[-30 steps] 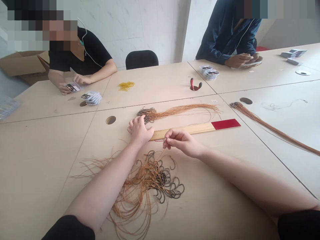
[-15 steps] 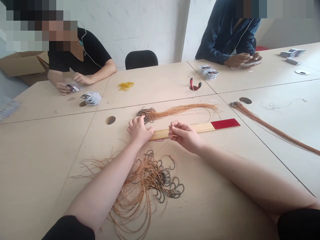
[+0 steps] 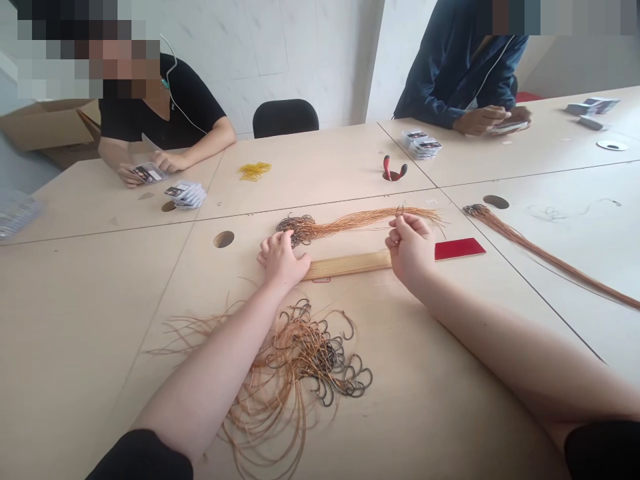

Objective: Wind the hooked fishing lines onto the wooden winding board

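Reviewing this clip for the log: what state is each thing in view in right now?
Left hand: open, resting on the table
Right hand: raised, pinching a small hook
Wooden board: flat on the table, red end beyond the right hand
Snelled hook bundle: laid out lengthwise, hooks gathered leftward
Snelled hook heap: loose, tangled

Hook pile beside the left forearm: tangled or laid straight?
Tangled: the snelled fishing hooks lie heaped, their orange lines looping across one another.
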Motion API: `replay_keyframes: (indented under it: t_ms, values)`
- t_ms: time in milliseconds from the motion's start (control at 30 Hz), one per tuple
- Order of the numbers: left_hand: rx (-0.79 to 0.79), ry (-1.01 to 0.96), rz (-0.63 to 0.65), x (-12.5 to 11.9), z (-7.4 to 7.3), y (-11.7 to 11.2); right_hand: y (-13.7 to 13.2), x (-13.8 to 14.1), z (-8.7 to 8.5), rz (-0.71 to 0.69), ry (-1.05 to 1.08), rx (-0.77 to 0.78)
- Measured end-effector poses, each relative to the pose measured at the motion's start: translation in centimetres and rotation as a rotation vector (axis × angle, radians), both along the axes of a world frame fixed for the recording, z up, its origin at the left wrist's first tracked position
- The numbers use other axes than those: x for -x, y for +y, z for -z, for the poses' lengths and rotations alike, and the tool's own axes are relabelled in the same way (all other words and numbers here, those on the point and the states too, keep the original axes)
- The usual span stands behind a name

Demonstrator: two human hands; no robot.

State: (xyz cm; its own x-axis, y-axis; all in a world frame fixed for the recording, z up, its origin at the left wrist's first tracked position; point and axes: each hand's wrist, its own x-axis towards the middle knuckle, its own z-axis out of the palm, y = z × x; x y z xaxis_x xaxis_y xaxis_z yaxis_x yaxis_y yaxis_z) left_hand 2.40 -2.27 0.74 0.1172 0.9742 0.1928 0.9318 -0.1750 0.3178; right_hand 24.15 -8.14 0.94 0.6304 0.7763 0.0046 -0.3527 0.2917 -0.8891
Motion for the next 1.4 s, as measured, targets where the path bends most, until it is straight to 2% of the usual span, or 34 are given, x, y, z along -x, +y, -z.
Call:
replay_keyframes:
  t_ms: [67,167,233,300,367,433,500,633,767,1167,1333,1400]
  values:
    - [-0.032,-0.034,0.007,0.0,-0.1,-0.1,0.2,-0.3,0.1,0.029,-0.138,-0.034]
    - [-0.112,-0.096,0.062,-0.1,-0.5,-0.4,-0.3,0.4,0.4,-0.05,-0.42,-0.042]
    - [-0.158,-0.126,0.152,-0.2,-0.9,-0.6,-1.1,1.2,0.6,-0.149,-0.703,-0.074]
    - [-0.198,-0.156,0.281,-0.2,-1.1,-0.9,-2.0,1.9,0.8,-0.3,-0.994,-0.181]
    - [-0.224,-0.191,0.408,-0.2,-1.1,-1.2,-2.6,2.3,1.0,-0.435,-1.185,-0.3]
    - [-0.234,-0.225,0.495,0.0,-1.1,-1.3,-2.9,2.4,1.2,-0.486,-1.295,-0.345]
    - [-0.247,-0.266,0.576,0.2,-1.1,-1.4,-2.9,2.3,1.3,-0.452,-1.38,-0.326]
    - [-0.303,-0.371,0.745,0.4,-1.1,-1.4,-2.4,2.1,1.3,-0.367,-1.469,-0.25]
    - [-0.308,-0.38,0.797,0.1,-1.2,-1.5,-2.2,2.1,1.3,-0.37,-1.51,-0.214]
    - [-0.343,-0.352,0.774,-0.2,-0.9,-1.3,-2.2,2.1,1.5,-0.381,-1.505,-0.197]
    - [-0.423,-0.394,0.614,-0.1,-0.6,-0.8,-2.2,2.0,1.7,-0.367,-1.56,-0.201]
    - [-0.437,-0.418,0.593,0.0,-0.5,-0.7,-2.2,2.0,1.7,-0.359,-1.565,-0.215]
